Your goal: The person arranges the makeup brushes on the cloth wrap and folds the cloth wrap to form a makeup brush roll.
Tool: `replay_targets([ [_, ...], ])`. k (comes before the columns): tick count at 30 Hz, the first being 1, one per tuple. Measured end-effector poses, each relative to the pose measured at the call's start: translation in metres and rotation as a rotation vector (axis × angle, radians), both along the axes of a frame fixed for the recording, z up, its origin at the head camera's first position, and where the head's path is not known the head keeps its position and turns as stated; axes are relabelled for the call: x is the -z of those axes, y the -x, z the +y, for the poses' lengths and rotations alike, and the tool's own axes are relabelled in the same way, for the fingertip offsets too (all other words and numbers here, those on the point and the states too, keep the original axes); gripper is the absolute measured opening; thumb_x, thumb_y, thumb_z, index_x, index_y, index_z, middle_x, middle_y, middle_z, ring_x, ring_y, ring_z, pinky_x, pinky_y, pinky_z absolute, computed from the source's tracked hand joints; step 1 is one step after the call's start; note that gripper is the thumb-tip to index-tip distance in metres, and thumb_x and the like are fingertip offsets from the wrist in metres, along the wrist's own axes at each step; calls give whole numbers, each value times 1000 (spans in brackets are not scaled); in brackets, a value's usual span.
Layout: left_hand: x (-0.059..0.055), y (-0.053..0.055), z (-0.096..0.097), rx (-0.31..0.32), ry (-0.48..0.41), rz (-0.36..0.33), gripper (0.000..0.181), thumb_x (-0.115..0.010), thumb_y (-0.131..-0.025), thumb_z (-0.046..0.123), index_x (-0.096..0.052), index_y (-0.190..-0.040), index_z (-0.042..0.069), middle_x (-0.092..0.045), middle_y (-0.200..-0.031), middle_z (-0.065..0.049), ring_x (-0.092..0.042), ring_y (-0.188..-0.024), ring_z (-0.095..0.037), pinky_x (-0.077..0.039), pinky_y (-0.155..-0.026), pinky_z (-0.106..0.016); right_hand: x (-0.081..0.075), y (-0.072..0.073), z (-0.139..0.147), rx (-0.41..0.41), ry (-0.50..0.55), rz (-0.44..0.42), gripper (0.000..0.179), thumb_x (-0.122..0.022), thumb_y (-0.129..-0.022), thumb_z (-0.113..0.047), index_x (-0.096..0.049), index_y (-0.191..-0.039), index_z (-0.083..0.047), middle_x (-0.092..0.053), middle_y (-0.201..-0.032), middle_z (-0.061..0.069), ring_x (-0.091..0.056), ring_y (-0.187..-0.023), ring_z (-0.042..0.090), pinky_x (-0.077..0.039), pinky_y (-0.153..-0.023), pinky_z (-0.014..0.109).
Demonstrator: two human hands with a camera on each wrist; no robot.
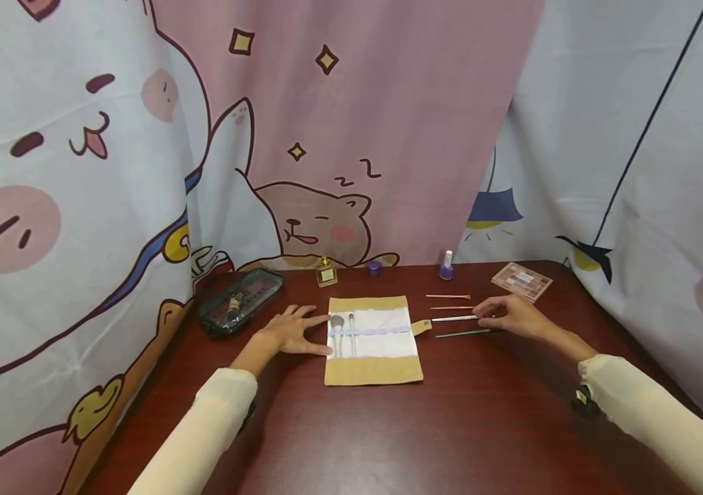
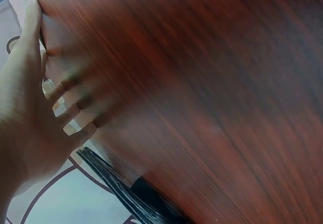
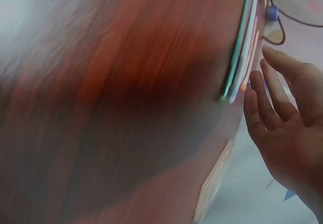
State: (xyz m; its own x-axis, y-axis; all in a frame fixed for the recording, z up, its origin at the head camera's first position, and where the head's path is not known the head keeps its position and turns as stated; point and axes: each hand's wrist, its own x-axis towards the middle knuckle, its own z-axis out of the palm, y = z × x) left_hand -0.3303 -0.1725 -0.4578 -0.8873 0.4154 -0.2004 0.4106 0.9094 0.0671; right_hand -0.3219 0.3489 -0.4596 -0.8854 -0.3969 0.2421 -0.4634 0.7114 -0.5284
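A fabric brush roll (image 1: 373, 372), white inside with tan borders, lies unrolled on the table. Under its strap sit a fluffy makeup brush (image 1: 337, 337) and a thinner brush (image 1: 353, 338). Fingers spread, my left hand (image 1: 289, 331) touches the roll's left edge. To the right lie a white-handled brush (image 1: 450, 319), a green one (image 1: 459, 334) and two pink ones (image 1: 447, 296). My right hand (image 1: 517, 317) hovers at the white brush's right end, fingers loosely bent; the right wrist view shows them apart from the handles (image 3: 245, 52).
A clear black-edged pouch (image 1: 252, 289) lies at the back left. Along the back stand a perfume bottle (image 1: 326, 273), a small purple jar (image 1: 374, 267) and purple nail polish (image 1: 446, 268). An eyeshadow palette (image 1: 521, 280) lies back right. Printed curtains (image 1: 426, 137) enclose the table.
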Motion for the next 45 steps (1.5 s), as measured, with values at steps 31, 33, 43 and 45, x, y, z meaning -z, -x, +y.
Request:
replay_targets([
  [31,-5,-2,3,10,16,-5,91,-58,-84,84,-35,-162,42,-25,-170,-5,-24,-154,-36,-33,-114,-62,19,-6,38,-13,-91,26,9,-83,-89,-13,-80,-96,-17,-72,-96,-3,-60,-86,15,-48,-76,32],
  [33,-4,-2,2,8,19,-8,92,-58,-83,85,-34,-162,43,-25,-170,-4,-24,-154,-36,-33,-115,-62,18,-6,39,-14,-102,11,8,-82,-90,-14,-79,-97,-18,-73,-97,-4,-61,-87,13,-48,-78,33],
  [43,-4,-4,1,9,11,-2,91,-58,-84,84,-36,-162,42,-25,-170,-6,-24,-153,-37,-34,-113,-62,9,-10,43,-14,-117,-9,7,-80,-93,-21,-79,-100,-23,-76,-98,-12,-65,-94,6,-51,-85,39],
  [45,-3,-3,1,8,13,-6,91,-58,-84,84,-35,-162,42,-24,-170,-5,-23,-154,-37,-33,-114,-63,7,-10,44,-7,-105,-13,8,-80,-94,-21,-80,-101,-23,-76,-99,-11,-64,-93,4,-50,-83,34],
])
